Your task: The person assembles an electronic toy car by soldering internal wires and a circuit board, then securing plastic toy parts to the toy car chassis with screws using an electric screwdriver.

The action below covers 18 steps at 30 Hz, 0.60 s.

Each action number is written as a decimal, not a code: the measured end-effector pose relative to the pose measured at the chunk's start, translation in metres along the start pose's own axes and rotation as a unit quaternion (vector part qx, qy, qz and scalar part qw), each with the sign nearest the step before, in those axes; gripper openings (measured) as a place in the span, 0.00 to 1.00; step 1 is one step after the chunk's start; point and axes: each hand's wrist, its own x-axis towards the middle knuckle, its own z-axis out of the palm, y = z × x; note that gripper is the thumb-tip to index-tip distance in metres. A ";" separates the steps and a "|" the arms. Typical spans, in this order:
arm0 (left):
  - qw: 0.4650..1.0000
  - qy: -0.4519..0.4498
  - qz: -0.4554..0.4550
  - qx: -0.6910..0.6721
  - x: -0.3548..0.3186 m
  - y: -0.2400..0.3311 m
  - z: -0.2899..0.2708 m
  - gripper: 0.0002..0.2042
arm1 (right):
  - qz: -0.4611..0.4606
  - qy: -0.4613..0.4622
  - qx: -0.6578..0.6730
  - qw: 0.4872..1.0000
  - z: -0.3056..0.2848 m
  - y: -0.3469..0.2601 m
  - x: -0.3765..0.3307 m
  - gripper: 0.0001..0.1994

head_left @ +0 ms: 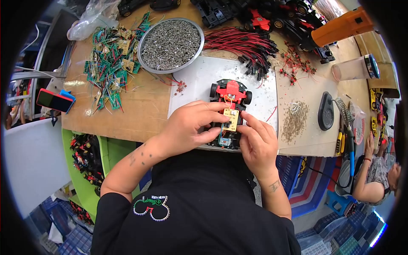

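Over on the far left of the worktop there's a heap of green circuit boards with loose wires, and next to it a metal bowl of screws, so plenty of parts are waiting. Dead centre, on a white mat, sits the toy car chassis, red at the front, body shell off. The left hand is clamped around the chassis's side, thumb and fingers curled tight to steady it. A small yellow board lies on the chassis, and the right hand has its fingertips pinched together against that board's edge. Looks to me like the board is roughly seated but not fastened yet; can't see a screw in it. Further right there's a bundle of red wires and a soldering iron stand.
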 end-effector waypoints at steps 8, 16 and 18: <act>0.997 0.012 0.057 0.055 0.000 -0.004 -0.001 0.12 | 0.085 0.003 0.115 0.990 0.002 -0.013 0.015 0.18; 0.968 0.111 0.046 0.221 0.019 -0.010 -0.042 0.05 | 0.055 -0.018 0.075 0.996 0.003 -0.014 0.023 0.23; 0.918 0.167 0.013 0.360 0.039 -0.025 -0.062 0.03 | 0.096 -0.026 0.063 0.993 0.005 -0.014 0.020 0.23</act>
